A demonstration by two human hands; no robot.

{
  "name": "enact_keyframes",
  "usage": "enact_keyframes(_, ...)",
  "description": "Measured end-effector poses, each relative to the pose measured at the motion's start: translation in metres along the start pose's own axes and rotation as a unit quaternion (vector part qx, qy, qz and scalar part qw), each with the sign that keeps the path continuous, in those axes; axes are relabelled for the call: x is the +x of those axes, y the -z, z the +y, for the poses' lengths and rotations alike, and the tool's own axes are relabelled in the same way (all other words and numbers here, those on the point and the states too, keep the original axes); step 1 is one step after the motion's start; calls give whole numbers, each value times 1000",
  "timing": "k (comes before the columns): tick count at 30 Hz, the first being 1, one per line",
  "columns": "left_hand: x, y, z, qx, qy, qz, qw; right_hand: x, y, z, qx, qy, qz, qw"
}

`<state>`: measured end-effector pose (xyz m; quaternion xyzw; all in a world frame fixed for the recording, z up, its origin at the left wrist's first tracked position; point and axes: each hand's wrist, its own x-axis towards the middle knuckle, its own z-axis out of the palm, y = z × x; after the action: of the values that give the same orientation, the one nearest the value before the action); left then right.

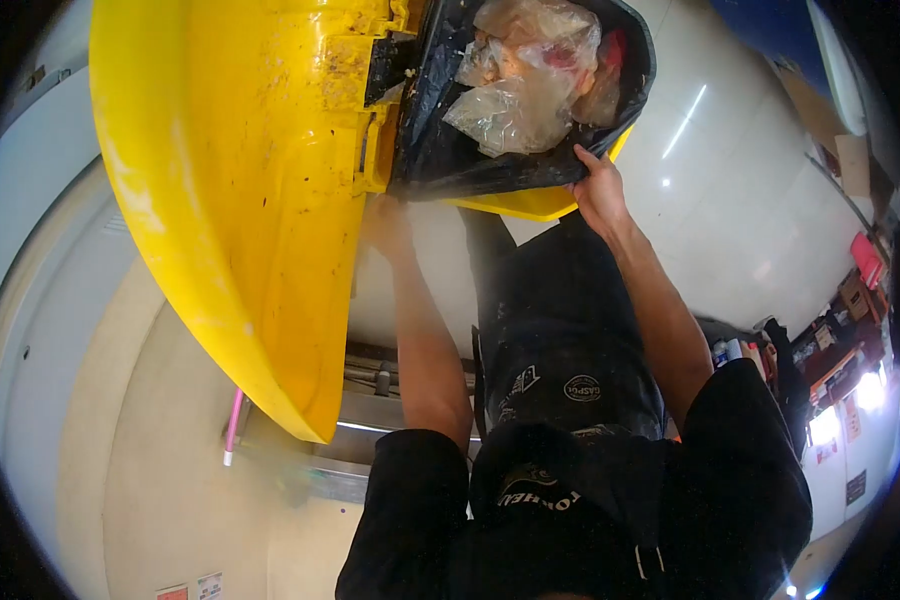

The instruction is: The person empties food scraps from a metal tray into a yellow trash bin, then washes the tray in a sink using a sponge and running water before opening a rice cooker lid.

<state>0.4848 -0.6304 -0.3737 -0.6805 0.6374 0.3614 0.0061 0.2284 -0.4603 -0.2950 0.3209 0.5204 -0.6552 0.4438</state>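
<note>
A yellow bin (540, 205) stands before me, lined with a black garbage bag (500, 176). Inside the bag lie crumpled clear plastic bags (520, 110) with orange and reddish bits. My right hand (600, 192) is closed on the bag's edge at the near right of the rim, thumb on top. At the near left corner of the bag, beside the hinge, is my left hand (385, 225); it is blurred and its fingers are mostly hidden. The big yellow lid (260, 160) is swung back to the left, its inner face stained with dark specks.
Pale glossy floor (730, 190) stretches to the right of the bin. Cardboard (805, 110) leans at the upper right. Cluttered shelves (835, 350) stand farther right. A pink stick (233, 428) and a metal counter (365, 408) are at the lower left.
</note>
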Motion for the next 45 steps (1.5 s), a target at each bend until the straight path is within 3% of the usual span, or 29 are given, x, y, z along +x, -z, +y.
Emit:
enact_keyframes(3,4,-5,-16,-8,-34,14,999,-1,-6,-1,21,-12,27,999)
enact_keyframes(7,14,-15,-51,55,-114,32,991,5,6,4,27,-7,-7,1000)
enact_keyframes(10,11,-11,-35,19,-70,49,996,5,0,0,17,-30,16,999)
enact_keyframes(12,11,-5,-17,-33,5,18,999,6,-3,1,43,-21,10,999)
enact_keyframes(17,18,2,-25,-85,-12,-85,993,1,8,5,36,-20,36,999)
enact_keyframes(20,13,-15,-39,-300,46,-134,943,1,32,8,-119,-15,70,990)
enact_keyframes(22,6,-22,-57,-358,36,-134,923,-3,41,10,-167,-9,114,979)
enact_keyframes(23,4,-26,-64,-319,-2,-127,939,-4,44,10,-190,-6,135,972)
enact_keyframes(26,-17,-37,-52,-248,-52,-52,966,2,53,30,-13,57,67,996)
enact_keyframes(28,-50,-36,-10,-300,45,30,952,12,66,37,104,7,38,994)
enact_keyframes(30,-94,-40,58,-425,245,118,864,8,55,29,249,-27,-19,968)
enact_keyframes(31,-107,-52,46,-288,135,51,947,9,54,28,239,-31,-6,971)
enact_keyframes(33,-128,-85,31,-199,50,-58,977,6,57,23,252,-32,-64,965)
enact_keyframes(36,-145,-96,79,-377,204,-141,892,6,75,27,248,-40,-97,963)
enact_keyframes(38,-147,-85,117,-505,363,-141,770,6,78,30,232,-47,-69,969)
enact_keyframes(39,-147,-85,121,-483,343,-155,791,6,77,30,224,-51,-58,972)
enact_keyframes(42,-151,-94,112,-453,347,-57,819,8,75,30,197,-62,-37,978)
enact_keyframes(45,-150,-103,96,-633,333,-59,696,10,81,31,176,-77,-29,981)
